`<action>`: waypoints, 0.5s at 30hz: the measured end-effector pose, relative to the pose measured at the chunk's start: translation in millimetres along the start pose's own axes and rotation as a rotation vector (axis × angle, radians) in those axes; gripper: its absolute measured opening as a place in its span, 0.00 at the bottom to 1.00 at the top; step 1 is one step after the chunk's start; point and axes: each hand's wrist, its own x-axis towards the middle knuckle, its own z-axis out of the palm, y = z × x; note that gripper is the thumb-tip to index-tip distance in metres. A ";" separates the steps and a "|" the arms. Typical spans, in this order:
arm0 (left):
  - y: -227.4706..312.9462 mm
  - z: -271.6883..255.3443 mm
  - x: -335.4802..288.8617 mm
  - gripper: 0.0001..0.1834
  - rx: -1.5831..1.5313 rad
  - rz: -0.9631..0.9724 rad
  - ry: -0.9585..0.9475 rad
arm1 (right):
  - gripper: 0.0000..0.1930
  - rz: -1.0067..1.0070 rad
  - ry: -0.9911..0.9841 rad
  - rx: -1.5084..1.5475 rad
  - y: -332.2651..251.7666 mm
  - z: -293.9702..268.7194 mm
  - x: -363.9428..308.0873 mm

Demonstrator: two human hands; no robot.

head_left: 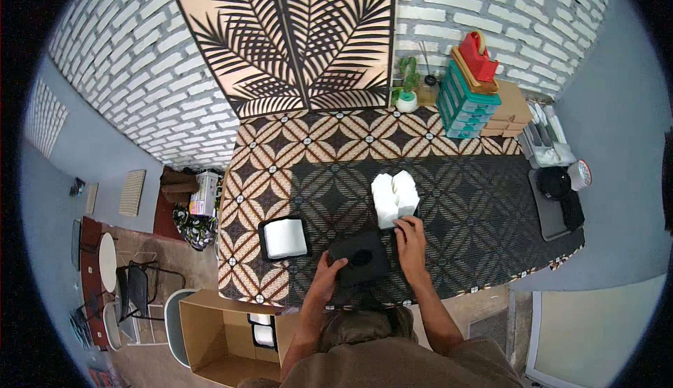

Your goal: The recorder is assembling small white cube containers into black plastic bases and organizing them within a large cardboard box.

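My left hand point(324, 276) is closed on a black box-shaped cover with a dark round hole point(376, 267), its thumb over the left edge. Beyond it to the right stand folded white tissues point(394, 195) in two upright bundles, with a black edge showing under them. The curled fingers of my right hand point(411, 242) grip the near end of these tissues. Farther left on the table, a flat white stack of tissues point(285, 238) lies in a black square tray point(262, 242), apart from both hands.
Below the table's front edge an open cardboard box point(203, 346) holds black trays with white stacks. At the back right stand teal drawers point(466, 111) with a red tape dispenser point(479, 58). A grey tray point(552, 223) with black items lies far right. A potted cactus point(406, 97) stands behind.
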 end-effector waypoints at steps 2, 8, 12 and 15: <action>3.2 -4.8 5.9 0.36 0.055 -0.023 -0.003 | 0.10 0.024 0.019 0.022 -8.4 4.4 -11.8; -9.5 4.1 -5.3 0.40 0.788 0.314 0.183 | 0.17 0.182 -0.152 -0.059 -21.5 21.2 -54.5; -16.5 1.1 -10.7 0.41 0.981 0.392 0.207 | 0.15 0.137 -0.063 -0.126 -32.2 28.9 -62.5; -6.9 3.4 -19.8 0.41 1.003 0.374 0.161 | 0.17 0.116 -0.084 -0.157 -33.6 29.4 -61.8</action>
